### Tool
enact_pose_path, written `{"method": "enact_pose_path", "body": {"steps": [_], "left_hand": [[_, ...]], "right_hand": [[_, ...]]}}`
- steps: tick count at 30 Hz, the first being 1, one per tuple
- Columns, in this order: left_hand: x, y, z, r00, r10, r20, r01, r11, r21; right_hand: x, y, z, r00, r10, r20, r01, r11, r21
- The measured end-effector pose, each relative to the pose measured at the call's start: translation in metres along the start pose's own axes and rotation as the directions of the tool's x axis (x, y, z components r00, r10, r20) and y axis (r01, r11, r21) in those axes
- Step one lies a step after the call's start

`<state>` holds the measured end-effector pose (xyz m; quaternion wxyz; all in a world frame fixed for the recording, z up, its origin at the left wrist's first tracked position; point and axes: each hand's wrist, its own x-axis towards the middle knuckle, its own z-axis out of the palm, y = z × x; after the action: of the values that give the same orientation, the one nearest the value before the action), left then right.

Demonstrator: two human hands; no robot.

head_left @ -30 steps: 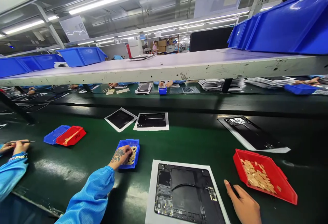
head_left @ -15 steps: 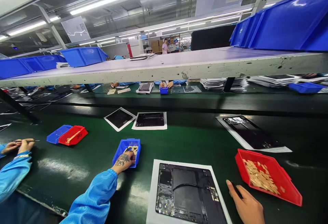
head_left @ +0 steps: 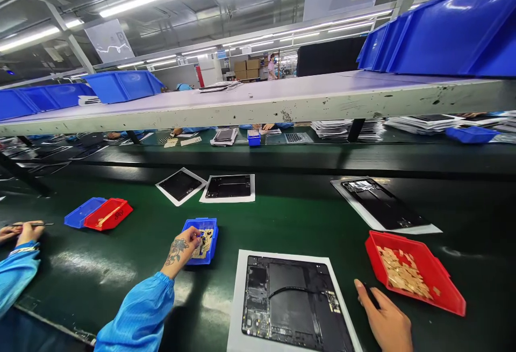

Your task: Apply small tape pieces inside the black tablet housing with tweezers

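My left hand (head_left: 182, 250), tattooed and in a blue sleeve, is at the left side of a small blue bin (head_left: 209, 242) that holds tan and dark small parts. Its fingertips are pinched together over the bin's edge; what they hold is too small to make out. My right hand (head_left: 385, 314) holds a dark slim tool (head_left: 371, 295) between thumb and fingers. It rests left of and below a red bin (head_left: 447, 293) full of small tan pieces. Between my hands an opened black tablet-like device (head_left: 294, 303) lies on a white sheet (head_left: 237, 309).
Three similar devices (head_left: 179, 185) (head_left: 229, 186) (head_left: 385, 204) lie farther back. At left are a blue tray (head_left: 78, 213), a red tray (head_left: 115, 213) and a co-worker's hands (head_left: 26, 232). A shelf (head_left: 258, 110) with blue bins crosses above the bench.
My left hand has risen from inside the small blue bin toward its left edge, uncovering more parts. My right hand is nearly still. The view has shifted slightly.
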<state>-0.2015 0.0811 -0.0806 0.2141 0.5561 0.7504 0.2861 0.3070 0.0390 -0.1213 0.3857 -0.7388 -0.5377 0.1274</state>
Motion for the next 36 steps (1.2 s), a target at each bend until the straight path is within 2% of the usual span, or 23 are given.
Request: {"method": "enact_pose_path", "body": {"steps": [3,6,8,9,12,14,16,17,22,24,26,28,32,36], "left_hand": [[-0.017,0.018,-0.002,0.995,0.055,-0.086,-0.067,0.987,-0.147],[-0.051,0.053,0.013,0.990,0.102,-0.102,-0.130,0.938,-0.322],[-0.080,0.086,0.033,0.990,0.141,-0.012,-0.122,0.808,-0.577],[-0.094,0.103,0.045,0.982,0.177,0.068,-0.089,0.749,-0.657],[-0.133,0.149,0.076,0.898,0.300,0.322,0.067,0.630,-0.773],[-0.149,0.172,0.090,0.826,0.371,0.425,0.149,0.583,-0.799],[-0.156,0.187,0.099,0.775,0.408,0.482,0.218,0.542,-0.811],[-0.158,0.193,0.102,0.764,0.416,0.494,0.243,0.523,-0.817],[-0.159,0.212,0.118,0.771,0.423,0.476,0.249,0.487,-0.837],[-0.160,0.218,0.125,0.756,0.431,0.493,0.256,0.499,-0.828],[-0.160,0.222,0.133,0.733,0.441,0.518,0.270,0.509,-0.817],[-0.158,0.227,0.140,0.710,0.451,0.541,0.286,0.517,-0.807],[-0.152,0.240,0.153,0.665,0.454,0.593,0.313,0.551,-0.773],[-0.153,0.261,0.164,0.665,0.445,0.600,0.314,0.562,-0.765]], "right_hand": [[-0.018,-0.015,-0.008,0.999,0.029,-0.014,-0.029,0.999,0.025],[-0.048,-0.045,-0.011,0.998,0.055,0.044,-0.061,0.986,0.155],[-0.067,-0.071,-0.009,0.984,-0.019,0.176,-0.037,0.950,0.311],[-0.074,-0.084,-0.008,0.957,-0.101,0.272,-0.009,0.927,0.376],[-0.083,-0.116,-0.007,0.843,-0.238,0.483,-0.021,0.881,0.472],[-0.081,-0.126,-0.013,0.802,-0.238,0.547,-0.074,0.870,0.488],[-0.078,-0.127,-0.023,0.795,-0.224,0.564,-0.141,0.835,0.532],[-0.076,-0.126,-0.029,0.794,-0.222,0.566,-0.176,0.807,0.564],[-0.078,-0.112,-0.050,0.774,-0.206,0.599,-0.376,0.611,0.696],[-0.078,-0.105,-0.052,0.754,-0.197,0.626,-0.462,0.518,0.719],[-0.077,-0.097,-0.054,0.745,-0.213,0.632,-0.495,0.459,0.738],[-0.073,-0.088,-0.058,0.781,-0.193,0.594,-0.460,0.466,0.756],[-0.062,-0.072,-0.074,0.878,-0.059,0.474,-0.351,0.592,0.725],[-0.054,-0.059,-0.089,0.914,-0.062,0.402,-0.264,0.662,0.701]]}}
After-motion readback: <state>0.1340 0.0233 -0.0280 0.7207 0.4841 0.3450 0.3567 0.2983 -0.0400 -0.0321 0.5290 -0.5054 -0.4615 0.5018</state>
